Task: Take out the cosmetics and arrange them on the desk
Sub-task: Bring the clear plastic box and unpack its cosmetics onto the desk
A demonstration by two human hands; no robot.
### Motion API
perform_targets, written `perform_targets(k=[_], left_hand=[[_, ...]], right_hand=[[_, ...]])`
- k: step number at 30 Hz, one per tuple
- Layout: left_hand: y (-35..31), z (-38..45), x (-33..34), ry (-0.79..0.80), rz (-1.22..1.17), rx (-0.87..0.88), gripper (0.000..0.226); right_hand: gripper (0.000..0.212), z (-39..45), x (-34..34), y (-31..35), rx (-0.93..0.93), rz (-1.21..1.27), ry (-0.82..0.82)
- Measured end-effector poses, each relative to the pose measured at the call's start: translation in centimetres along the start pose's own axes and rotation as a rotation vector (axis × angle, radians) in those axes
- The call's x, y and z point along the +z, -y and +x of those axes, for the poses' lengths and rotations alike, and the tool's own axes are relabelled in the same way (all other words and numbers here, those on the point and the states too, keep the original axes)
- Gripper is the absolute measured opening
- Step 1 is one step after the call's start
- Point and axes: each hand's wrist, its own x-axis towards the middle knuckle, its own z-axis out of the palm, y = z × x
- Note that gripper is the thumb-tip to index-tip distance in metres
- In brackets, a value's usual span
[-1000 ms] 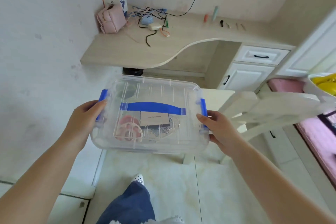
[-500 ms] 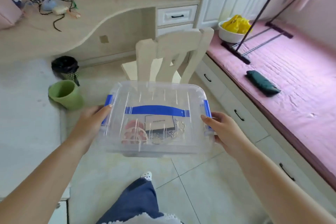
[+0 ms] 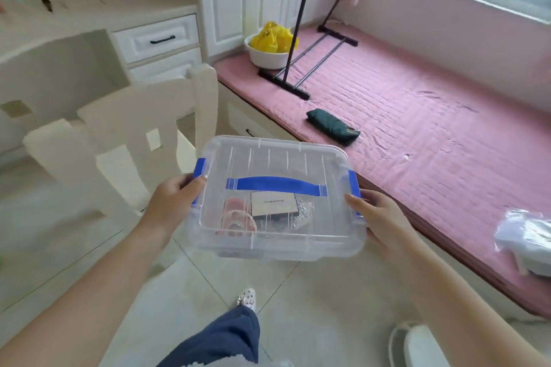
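My left grip [image 3: 173,202] and right grip [image 3: 384,217] clamp the ends of the lidded clear plastic box with blue handle [image 3: 275,197], midair over tiled floor [image 3: 313,292]; cosmetics [image 3: 272,207] inside; cream wooden chair [image 3: 125,134] beyond; tabletop [image 3: 74,9] far left.

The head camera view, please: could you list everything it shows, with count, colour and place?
Storage box: one, clear with blue handle and clips, lid on, carried between both hands.
Cosmetics: several, pink, beige and silvery, inside the box; exact count unclear.
Chair: one, cream, left of the box.
Drawers: two, white, upper left.
Desk: one, cream, far upper left.
Mat: one, pink, on the window seat at right.
Bowl: one, white, yellow contents, on the mat.
Rack: one, dark, standing on the mat.
Pouch: one, dark green, on the mat.
Plastic bag: one, clear, right edge.
Left hand: gripping the box's left end.
Right hand: gripping its right end.
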Motion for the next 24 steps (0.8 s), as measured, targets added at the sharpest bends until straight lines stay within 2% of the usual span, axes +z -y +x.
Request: perform_targets(k=[4,9,11,13,17,21,24], left_hand=[[-3.2,7.2,4.4,0.067,0.047,0.046,0.067],[-7.5,15.4,9.2,0.14,0.114,0.077,0.05],[-8.8,18.2,10.9,0.138,0.129,0.096,0.042],[-9.7,21.3,12.4,0.112,0.145,0.094,0.031],[-11.4,27.4,15.1,0.046,0.132,0.088,0.031],[-13.5,33.0,17.7,-0.086,0.131,0.066,0.029],[-15.2,36.0,18.2,-0.19,0.132,0.036,0.039]], right_hand=[[0.015,5.7,-2.6,2.4,0.014,0.019,-0.11],[0.018,13.2,-5.5,5.9,-0.051,-0.009,-0.207],[0.013,16.4,-6.3,7.5,-0.062,-0.004,-0.204],[0.016,20.0,-7.1,9.0,-0.073,-0.024,-0.203],[0.01,28.4,-8.2,12.1,-0.12,-0.054,-0.139],[0.022,37.9,-9.0,16.4,-0.155,-0.123,-0.026],[0.022,43.6,-8.6,20.5,-0.223,-0.131,0.078]])
